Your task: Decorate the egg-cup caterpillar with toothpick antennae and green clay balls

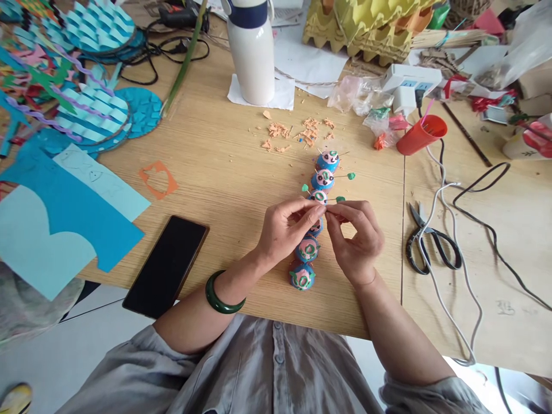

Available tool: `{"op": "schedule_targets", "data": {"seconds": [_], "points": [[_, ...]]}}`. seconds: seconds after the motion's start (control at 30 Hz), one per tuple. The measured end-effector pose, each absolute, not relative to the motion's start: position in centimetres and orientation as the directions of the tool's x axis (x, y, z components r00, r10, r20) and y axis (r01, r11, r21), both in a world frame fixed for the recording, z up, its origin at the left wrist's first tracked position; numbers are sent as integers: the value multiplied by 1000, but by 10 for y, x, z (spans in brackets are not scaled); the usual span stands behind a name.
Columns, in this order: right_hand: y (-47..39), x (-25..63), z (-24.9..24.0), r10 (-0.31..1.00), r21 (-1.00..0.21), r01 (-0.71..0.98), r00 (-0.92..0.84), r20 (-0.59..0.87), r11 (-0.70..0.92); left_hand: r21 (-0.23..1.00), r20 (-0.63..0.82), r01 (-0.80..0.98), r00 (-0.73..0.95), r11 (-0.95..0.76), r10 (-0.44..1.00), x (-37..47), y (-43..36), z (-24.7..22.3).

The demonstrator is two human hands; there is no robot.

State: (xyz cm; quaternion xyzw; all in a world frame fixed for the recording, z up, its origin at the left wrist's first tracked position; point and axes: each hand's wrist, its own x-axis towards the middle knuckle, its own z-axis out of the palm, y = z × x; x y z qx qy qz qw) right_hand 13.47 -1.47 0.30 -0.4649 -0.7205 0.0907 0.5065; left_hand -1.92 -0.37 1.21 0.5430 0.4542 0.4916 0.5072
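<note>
Several small blue balls with pink tops and green and black trim stand in a row on the wooden table [207, 155]. The nearest ball [302, 276] and the one behind it [307, 249] are in full view. Thin sticks poke out of the far balls, some tipped with green lumps [351, 176]. Above the middle of the row, my left hand [287, 227] pinches with thumb and forefinger. My right hand [356, 236] meets it fingertip to fingertip, also pinching. Whatever lies between the fingertips is too small to make out. Both hands partly cover a ball [316, 227].
A phone [166, 264] and blue paper [86, 201] lie left. Behind are orange shavings [280, 130], a white bottle [252, 57] and yellow egg trays [366, 29]. Scissors [431, 236], cables [478, 221] and a red cup [421, 135] are at right.
</note>
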Motion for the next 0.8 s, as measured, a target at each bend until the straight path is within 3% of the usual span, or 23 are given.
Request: {"op": "schedule_targets", "data": {"seconds": [0.43,0.8], "points": [[-16,133,-4,754,-559,638,-53,655,530,984,-31,-163,207,66,978,-20,-4,19],[-15,134,0,777,-631,526,-96,622,570,867,-203,-387,303,315,931,-21,3,10]]}}
